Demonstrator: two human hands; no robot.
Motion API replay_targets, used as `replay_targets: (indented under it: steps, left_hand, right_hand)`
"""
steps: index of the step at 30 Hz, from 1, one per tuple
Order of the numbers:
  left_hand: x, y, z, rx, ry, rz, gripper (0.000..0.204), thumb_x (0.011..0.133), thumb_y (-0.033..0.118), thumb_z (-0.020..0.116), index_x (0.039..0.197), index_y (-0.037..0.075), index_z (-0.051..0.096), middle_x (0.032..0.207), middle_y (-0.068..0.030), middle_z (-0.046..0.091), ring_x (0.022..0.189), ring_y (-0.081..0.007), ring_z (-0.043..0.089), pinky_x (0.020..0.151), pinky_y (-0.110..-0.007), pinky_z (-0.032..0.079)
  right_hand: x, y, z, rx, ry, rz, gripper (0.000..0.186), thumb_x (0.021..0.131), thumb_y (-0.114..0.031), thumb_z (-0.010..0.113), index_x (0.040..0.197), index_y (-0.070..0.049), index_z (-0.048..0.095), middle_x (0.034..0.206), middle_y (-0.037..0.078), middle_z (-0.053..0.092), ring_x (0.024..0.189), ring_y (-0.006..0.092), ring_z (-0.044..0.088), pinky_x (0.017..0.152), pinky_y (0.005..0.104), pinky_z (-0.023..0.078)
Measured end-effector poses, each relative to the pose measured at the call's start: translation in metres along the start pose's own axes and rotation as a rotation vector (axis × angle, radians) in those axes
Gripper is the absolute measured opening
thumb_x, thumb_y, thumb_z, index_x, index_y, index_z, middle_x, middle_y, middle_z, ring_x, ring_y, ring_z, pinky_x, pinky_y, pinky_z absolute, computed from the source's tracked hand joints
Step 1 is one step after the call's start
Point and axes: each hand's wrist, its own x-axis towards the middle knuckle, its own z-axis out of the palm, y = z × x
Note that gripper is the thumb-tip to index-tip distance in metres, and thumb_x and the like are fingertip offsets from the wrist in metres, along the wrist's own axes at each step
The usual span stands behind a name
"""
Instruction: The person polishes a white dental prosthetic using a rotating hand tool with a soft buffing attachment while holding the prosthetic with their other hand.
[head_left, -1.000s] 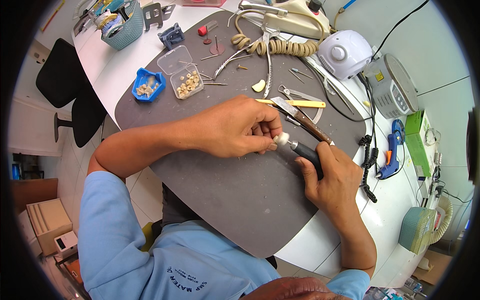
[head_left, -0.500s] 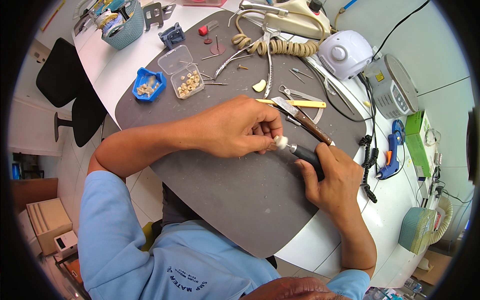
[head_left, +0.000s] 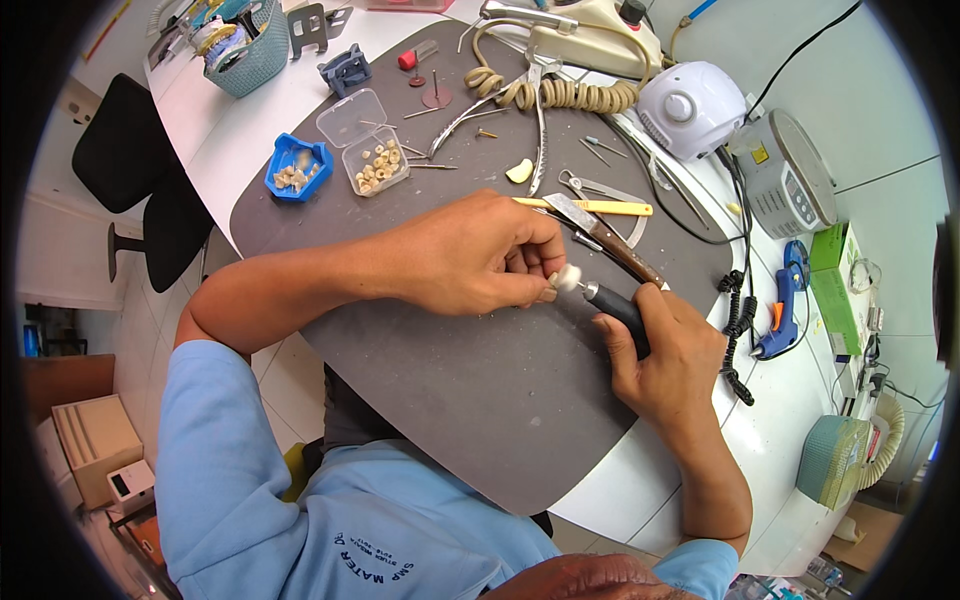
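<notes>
My right hand (head_left: 668,350) is wrapped round the black grip of a rotary handpiece (head_left: 619,312), a slim handheld grinder. At its tip sits a white polishing wheel (head_left: 568,277) on a thin metal shank. My left hand (head_left: 490,255) is closed in a pinch, thumb against fingers, right beside the wheel. A small pale piece seems to be at those fingertips, mostly hidden, so its kind is unclear. Just beyond the hands lie a wooden-handled knife (head_left: 628,255) and a yellow stick-like tool (head_left: 600,207).
A clear box (head_left: 378,163) of small cream tooth-like pieces and a blue tray (head_left: 299,168) stand at the far left of the grey mat (head_left: 450,390). Pliers (head_left: 540,135), a white control unit (head_left: 692,108), a coiled cord (head_left: 580,97) and a blue glue gun (head_left: 785,300) lie beyond and right.
The polishing wheel and handpiece tip have shifted slightly right and up relative to my left fingertips. My left hand stays almost still.
</notes>
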Motion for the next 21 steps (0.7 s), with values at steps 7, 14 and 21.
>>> replay_targets:
  steps: [7, 14, 21]
  left_hand:
    - [0.0003, -0.0006, 0.0019, 0.009, 0.017, -0.001, 0.012, 0.098, 0.008, 0.075, 0.107, -0.001, 0.075, 0.090, -0.0022, 0.077, 0.080, -0.0053, 0.070, 0.070, -0.023, 0.057]
    - [0.0000, -0.0011, 0.0022, 0.027, 0.019, 0.009, 0.012, 0.098, 0.009, 0.077, 0.106, -0.001, 0.076, 0.088, -0.0016, 0.076, 0.080, -0.0052, 0.070, 0.070, -0.023, 0.057]
    - [0.0002, -0.0019, 0.0023, 0.044, 0.027, 0.016, 0.012, 0.099, 0.010, 0.077, 0.105, 0.000, 0.077, 0.086, -0.0006, 0.076, 0.078, -0.0044, 0.069, 0.069, -0.022, 0.056]
  right_hand:
    - [-0.0006, -0.0001, 0.0005, -0.012, -0.008, -0.015, 0.042, 0.093, -0.040, 0.088, 0.086, -0.008, 0.062, 0.072, 0.008, 0.058, 0.063, 0.0298, 0.062, 0.054, 0.0442, 0.043]
    - [0.0000, 0.0003, -0.0012, -0.007, -0.030, -0.030, 0.043, 0.093, -0.041, 0.088, 0.085, -0.008, 0.061, 0.072, 0.009, 0.058, 0.063, 0.0302, 0.062, 0.054, 0.0446, 0.043]
    - [0.0012, 0.0001, -0.0016, -0.002, -0.035, -0.028, 0.043, 0.094, -0.041, 0.087, 0.086, -0.008, 0.061, 0.071, 0.009, 0.058, 0.062, 0.0305, 0.062, 0.054, 0.0449, 0.043]
